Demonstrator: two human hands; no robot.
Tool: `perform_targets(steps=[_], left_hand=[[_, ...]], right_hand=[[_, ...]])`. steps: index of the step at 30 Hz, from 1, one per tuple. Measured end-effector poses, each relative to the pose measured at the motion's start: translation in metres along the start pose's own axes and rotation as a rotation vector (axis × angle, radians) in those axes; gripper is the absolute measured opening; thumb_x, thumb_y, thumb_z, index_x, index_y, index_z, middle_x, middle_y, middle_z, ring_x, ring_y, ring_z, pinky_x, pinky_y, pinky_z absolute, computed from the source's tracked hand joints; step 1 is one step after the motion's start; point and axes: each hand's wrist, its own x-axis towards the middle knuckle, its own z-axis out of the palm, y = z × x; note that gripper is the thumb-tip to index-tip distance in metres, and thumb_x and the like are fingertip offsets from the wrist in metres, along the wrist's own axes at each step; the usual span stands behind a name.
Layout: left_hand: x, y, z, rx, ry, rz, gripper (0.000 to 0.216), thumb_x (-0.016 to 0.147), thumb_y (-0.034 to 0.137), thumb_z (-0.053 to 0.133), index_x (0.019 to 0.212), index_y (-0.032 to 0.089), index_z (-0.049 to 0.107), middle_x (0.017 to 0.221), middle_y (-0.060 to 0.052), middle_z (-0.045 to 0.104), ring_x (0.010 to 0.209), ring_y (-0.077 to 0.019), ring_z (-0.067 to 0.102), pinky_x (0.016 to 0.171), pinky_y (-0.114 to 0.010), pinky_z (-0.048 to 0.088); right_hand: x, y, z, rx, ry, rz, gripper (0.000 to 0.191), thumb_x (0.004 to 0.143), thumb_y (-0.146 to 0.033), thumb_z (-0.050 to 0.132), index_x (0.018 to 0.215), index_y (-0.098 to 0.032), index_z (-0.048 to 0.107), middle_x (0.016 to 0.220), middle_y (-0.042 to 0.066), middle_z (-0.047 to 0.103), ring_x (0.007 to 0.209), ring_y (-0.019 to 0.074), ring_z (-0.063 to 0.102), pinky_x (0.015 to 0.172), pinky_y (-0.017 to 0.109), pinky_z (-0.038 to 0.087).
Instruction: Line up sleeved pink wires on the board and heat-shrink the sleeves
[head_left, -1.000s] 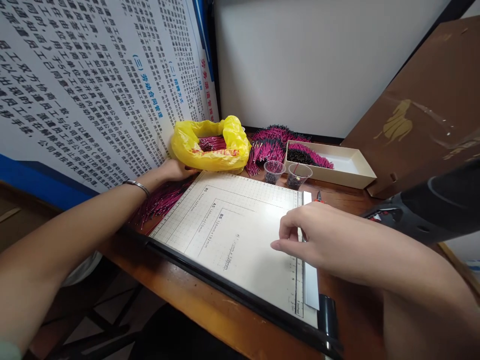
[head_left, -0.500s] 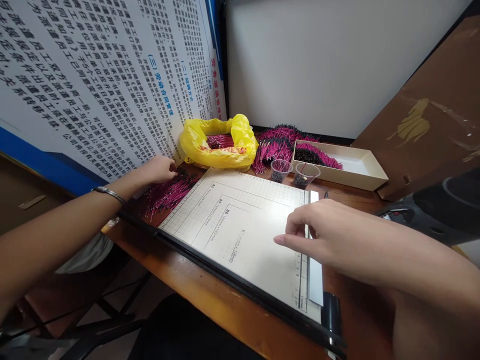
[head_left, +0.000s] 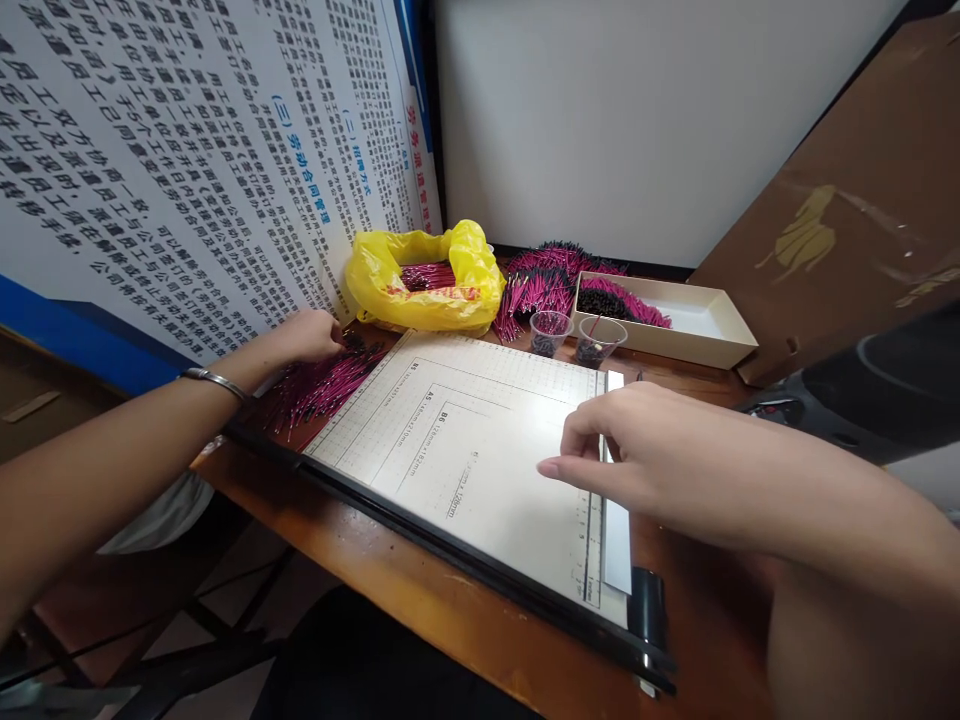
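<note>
My left hand point(head_left: 309, 334), a silver bangle on its wrist, is at the far edge of a loose pile of magenta wires with dark ends point(head_left: 330, 383). Its fingers are curled downward and closed; what lies between them is hidden. Over the right part of a pale paper-trimmer board point(head_left: 495, 450), printed with size lines and rulers, hovers my right hand point(head_left: 619, 440). Its fingers are bent, the thumb stands apart from them, and nothing shows in the gap. A white strip point(head_left: 618, 545) lies along the board's right edge, beside a black handle point(head_left: 647, 605).
Behind the board stand a yellow plastic bag point(head_left: 427, 310) with magenta wires and two clear cups point(head_left: 551, 335) holding small dark pieces. Further right is an open cardboard tray point(head_left: 675, 340) of wires. A printed panel point(head_left: 225, 150) rises at left, a brown carton point(head_left: 840, 220) at right.
The whole view has shifted slightly, so everything appears a little further left and up. Both hands keep nearly the same pose and place relative to the board and wires.
</note>
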Motion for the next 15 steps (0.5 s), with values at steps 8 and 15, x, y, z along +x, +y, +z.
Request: perform_targets(steps=[8, 15], left_hand=[[-0.012, 0.001, -0.002, 0.014, 0.006, 0.028, 0.037, 0.102, 0.042, 0.069, 0.128, 0.015, 0.068, 0.13, -0.009, 0.069, 0.116, -0.0282, 0.069, 0.099, -0.048, 0.061], [-0.018, 0.0, -0.003, 0.003, 0.023, 0.046, 0.036, 0.102, 0.044, 0.069, 0.123, 0.014, 0.069, 0.124, -0.008, 0.071, 0.112, -0.0278, 0.07, 0.098, -0.047, 0.061]], right_hand=[[0.001, 0.006, 0.001, 0.06, 0.044, -0.037, 0.04, 0.092, -0.054, 0.065, 0.073, -0.02, 0.073, 0.065, 0.002, 0.065, 0.052, 0.0125, 0.051, 0.054, 0.029, 0.032], [0.004, 0.007, 0.002, 0.043, 0.051, -0.057, 0.039, 0.092, -0.053, 0.063, 0.072, -0.021, 0.074, 0.064, 0.003, 0.065, 0.05, 0.0129, 0.051, 0.05, 0.029, 0.03]])
